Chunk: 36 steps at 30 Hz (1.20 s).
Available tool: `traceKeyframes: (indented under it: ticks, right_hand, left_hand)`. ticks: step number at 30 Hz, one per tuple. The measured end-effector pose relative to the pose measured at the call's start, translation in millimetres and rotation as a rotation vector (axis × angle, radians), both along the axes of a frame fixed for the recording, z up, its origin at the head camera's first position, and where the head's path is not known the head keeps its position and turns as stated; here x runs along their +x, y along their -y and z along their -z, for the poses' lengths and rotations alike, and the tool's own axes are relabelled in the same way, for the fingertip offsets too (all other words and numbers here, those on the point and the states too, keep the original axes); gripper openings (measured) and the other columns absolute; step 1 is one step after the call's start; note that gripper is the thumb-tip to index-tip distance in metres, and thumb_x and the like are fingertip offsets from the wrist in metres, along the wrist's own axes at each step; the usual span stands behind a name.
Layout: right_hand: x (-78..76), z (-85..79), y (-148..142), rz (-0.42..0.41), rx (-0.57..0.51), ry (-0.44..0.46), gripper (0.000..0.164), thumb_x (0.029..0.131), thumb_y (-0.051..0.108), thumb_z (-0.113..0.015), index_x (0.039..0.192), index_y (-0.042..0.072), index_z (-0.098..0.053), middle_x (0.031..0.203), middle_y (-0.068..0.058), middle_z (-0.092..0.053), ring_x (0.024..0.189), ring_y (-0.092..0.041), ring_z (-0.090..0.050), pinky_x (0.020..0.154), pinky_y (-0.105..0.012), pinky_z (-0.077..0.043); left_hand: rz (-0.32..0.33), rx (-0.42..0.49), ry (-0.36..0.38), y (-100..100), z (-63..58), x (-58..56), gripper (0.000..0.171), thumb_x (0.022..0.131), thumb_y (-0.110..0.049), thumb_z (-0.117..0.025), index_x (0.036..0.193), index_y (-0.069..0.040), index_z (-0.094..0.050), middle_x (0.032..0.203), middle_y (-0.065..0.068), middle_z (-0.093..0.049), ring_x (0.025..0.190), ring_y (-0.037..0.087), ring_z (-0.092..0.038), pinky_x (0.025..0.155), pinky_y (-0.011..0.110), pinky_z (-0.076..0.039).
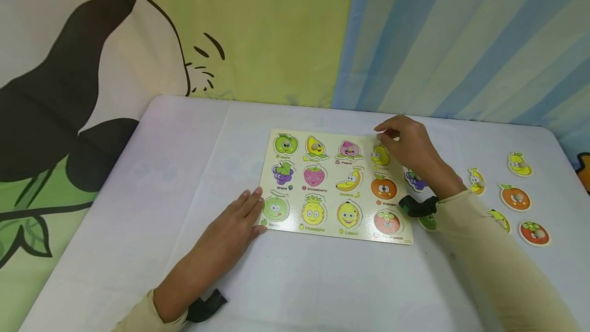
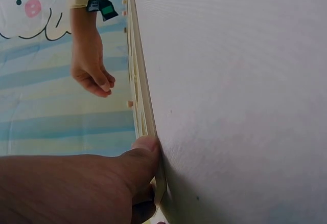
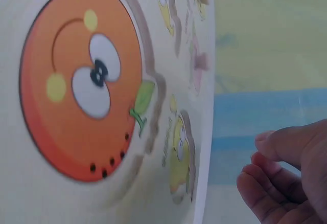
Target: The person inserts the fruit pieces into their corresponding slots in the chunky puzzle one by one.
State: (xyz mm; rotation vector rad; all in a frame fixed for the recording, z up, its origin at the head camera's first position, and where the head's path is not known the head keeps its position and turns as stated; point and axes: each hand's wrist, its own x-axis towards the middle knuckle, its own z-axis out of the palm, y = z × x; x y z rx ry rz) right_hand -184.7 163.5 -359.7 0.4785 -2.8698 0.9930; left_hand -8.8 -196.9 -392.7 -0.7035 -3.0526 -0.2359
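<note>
A fruit puzzle board (image 1: 331, 174) lies on the table with rows of smiling fruit. Knobs show on the green apple (image 1: 286, 144), the mango (image 1: 315, 147) and the peach (image 1: 349, 150); the printed pear (image 1: 380, 156) and printed orange (image 3: 87, 81) show no knob. My left hand (image 1: 237, 227) rests along the board's left edge, fingers extended, its thumb (image 2: 145, 150) against the edge. Above the board's top right corner, beside the printed pear, hovers my right hand (image 1: 407, 142). Its thumb and fingers are loosely bent with nothing between them.
Right of the board lie several loose knobbed pieces, among them a pear (image 1: 520, 164), an orange (image 1: 515, 198), a red persimmon (image 1: 534, 233) and grapes (image 1: 416, 181). My right forearm (image 1: 488, 250) passes over part of this group. A patterned curtain (image 1: 276, 35) stands behind the table.
</note>
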Motion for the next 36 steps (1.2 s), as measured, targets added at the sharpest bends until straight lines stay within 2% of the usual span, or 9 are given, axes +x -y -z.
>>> traceKeyframes:
  ticks: [7,16,21,23,25,28,31,35,36]
  right_hand:
    - [4.5,-9.3,-19,0.062,-0.013,0.0,0.018,0.095,0.004,-0.062,0.11,-0.003,-0.068,0.11,-0.018,-0.059,0.098,-0.037,-0.061,0.083,-0.052,-0.052]
    - [7.6,-9.5,-44,0.126,0.04,-0.048,0.019,0.095,0.005,-0.06,0.111,-0.002,-0.068,0.111,-0.018,-0.061,0.099,-0.037,-0.062,0.073,-0.043,-0.05]
    - [10.3,-10.5,-61,0.17,0.034,-0.125,0.018,0.096,0.007,-0.06,0.109,-0.001,-0.069,0.106,-0.017,-0.062,0.099,-0.038,-0.063,0.072,-0.018,-0.042]
    - [11.5,-10.9,-68,0.199,0.037,-0.133,0.018,0.096,0.008,-0.059,0.109,-0.001,-0.069,0.107,-0.017,-0.061,0.099,-0.038,-0.063,0.07,-0.009,-0.036]
    - [12.6,-10.9,-76,0.228,0.046,-0.119,0.02,0.097,0.01,-0.059,0.11,-0.001,-0.069,0.108,-0.017,-0.06,0.101,-0.039,-0.062,0.068,-0.005,-0.033]
    - [14.3,-10.1,-87,0.262,0.065,-0.098,0.022,0.097,0.013,-0.058,0.111,-0.001,-0.068,0.11,-0.018,-0.059,0.102,-0.039,-0.062,0.067,-0.006,-0.034]
    - [16.4,-9.1,-97,0.29,0.083,-0.076,0.024,0.098,0.014,-0.059,0.113,-0.002,-0.068,0.112,-0.02,-0.058,0.104,-0.041,-0.06,0.071,-0.016,-0.04]
    - [19.6,-9.2,-111,0.309,0.105,-0.056,0.026,0.098,0.016,-0.058,0.114,-0.002,-0.067,0.114,-0.022,-0.057,0.105,-0.043,-0.058,0.072,-0.028,-0.042]
    - [20.6,-9.5,-116,0.312,0.111,-0.053,0.027,0.098,0.016,-0.057,0.115,-0.003,-0.067,0.115,-0.023,-0.056,0.105,-0.044,-0.057,0.071,-0.025,-0.041]
  left_hand:
    - [0.008,0.014,-0.015,0,-0.2,-0.4,0.059,0.088,-0.022,-0.073,0.135,0.007,-0.053,0.147,0.019,-0.043,0.135,0.039,-0.039,0.104,0.044,-0.04]
    - [0.011,0.006,-0.023,0,-0.4,-0.2,0.058,0.088,-0.022,-0.074,0.134,0.008,-0.054,0.146,0.02,-0.044,0.134,0.04,-0.039,0.104,0.044,-0.04]
    - [0.012,0.0,-0.026,0,-0.5,-0.1,0.059,0.088,-0.023,-0.074,0.134,0.007,-0.053,0.146,0.02,-0.044,0.134,0.04,-0.039,0.103,0.044,-0.041]
    - [0.015,-0.004,-0.03,0,-0.7,-0.1,0.059,0.088,-0.023,-0.074,0.134,0.007,-0.053,0.146,0.019,-0.044,0.134,0.04,-0.04,0.103,0.044,-0.041]
    - [0.018,-0.006,-0.032,0,-0.8,-0.2,0.059,0.088,-0.023,-0.074,0.134,0.007,-0.053,0.146,0.02,-0.044,0.134,0.04,-0.04,0.103,0.043,-0.041]
    - [0.017,-0.011,-0.028,0,-1.0,-0.3,0.059,0.088,-0.023,-0.074,0.135,0.007,-0.053,0.146,0.02,-0.044,0.134,0.04,-0.039,0.104,0.044,-0.041]
    - [0.012,-0.011,-0.018,0,-1.3,-0.3,0.059,0.088,-0.023,-0.074,0.135,0.007,-0.053,0.147,0.02,-0.043,0.135,0.04,-0.039,0.104,0.044,-0.04]
    - [0.009,-0.007,-0.019,0,-1.3,-0.3,0.059,0.088,-0.023,-0.074,0.135,0.007,-0.053,0.147,0.019,-0.043,0.135,0.039,-0.038,0.105,0.044,-0.04]
    - [0.009,-0.005,-0.021,0,-1.1,-0.3,0.059,0.088,-0.023,-0.074,0.135,0.007,-0.053,0.147,0.019,-0.043,0.135,0.039,-0.038,0.105,0.044,-0.04]
